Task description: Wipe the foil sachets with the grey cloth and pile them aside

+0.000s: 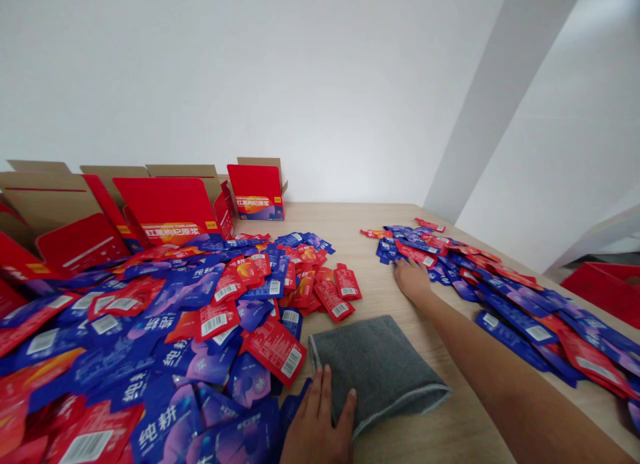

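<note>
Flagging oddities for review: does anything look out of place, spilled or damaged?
The grey cloth at the left hand: plain fabric between heaps of printed sachets, its near edge looking frayed. No spill shows.

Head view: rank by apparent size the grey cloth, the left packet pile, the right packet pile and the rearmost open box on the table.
1. left packet pile
2. right packet pile
3. grey cloth
4. rearmost open box; it stands farther from the camera, so its true size is unsure.

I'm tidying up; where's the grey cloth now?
Head view, low, right of centre: the grey cloth lies between the left packet pile and right packet pile, left hand touching it.
</note>
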A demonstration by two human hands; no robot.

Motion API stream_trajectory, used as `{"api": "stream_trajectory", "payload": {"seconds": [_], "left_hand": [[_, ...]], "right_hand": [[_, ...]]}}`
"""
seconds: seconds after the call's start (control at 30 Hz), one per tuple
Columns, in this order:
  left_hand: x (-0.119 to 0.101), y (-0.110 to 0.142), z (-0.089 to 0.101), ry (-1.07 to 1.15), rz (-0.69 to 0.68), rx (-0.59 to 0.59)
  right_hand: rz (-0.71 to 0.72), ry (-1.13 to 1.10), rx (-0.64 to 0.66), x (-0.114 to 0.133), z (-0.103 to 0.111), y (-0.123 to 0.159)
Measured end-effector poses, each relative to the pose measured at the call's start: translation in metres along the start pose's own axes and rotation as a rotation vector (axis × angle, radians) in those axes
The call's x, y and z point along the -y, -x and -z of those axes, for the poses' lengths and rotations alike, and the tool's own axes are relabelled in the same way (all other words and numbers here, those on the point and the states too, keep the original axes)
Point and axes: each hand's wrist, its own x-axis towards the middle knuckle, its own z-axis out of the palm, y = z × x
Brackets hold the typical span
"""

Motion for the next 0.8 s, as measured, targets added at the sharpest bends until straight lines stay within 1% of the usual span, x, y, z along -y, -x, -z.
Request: {"api": "stream_trajectory", "payload": {"seconds": [0.13, 0.3, 0.43, 0.57, 0.63, 0.73, 0.8], "left_hand": [[-0.001, -0.004, 0.010, 0.057, 0.031, 0.043], [-0.003, -0.008, 0.019, 0.120, 0.074, 0.097], [-0.004, -0.008, 0.018, 0.138, 0.071, 0.099], [-0.004, -0.008, 0.017, 0.139, 0.080, 0.100], [-0.005, -0.009, 0.018, 0.144, 0.083, 0.117], [-0.005, -0.011, 0.023, 0.158, 0.093, 0.153], [-0.005, -0.013, 0.028, 0.173, 0.106, 0.183]], "right_hand": [[0.098, 0.035, -0.014, -0.006, 0.007, 0.005], [0.126, 0.016, -0.044, -0.014, 0.006, 0.011], [0.055, -0.012, -0.088, -0.014, -0.001, 0.012], [-0.111, -0.065, -0.094, -0.010, -0.010, 0.010], [-0.162, -0.079, -0.092, -0.009, -0.012, 0.011], [-0.137, -0.137, -0.150, -0.009, -0.008, 0.015], [-0.086, -0.262, -0.230, -0.007, 0.001, 0.019]]}}
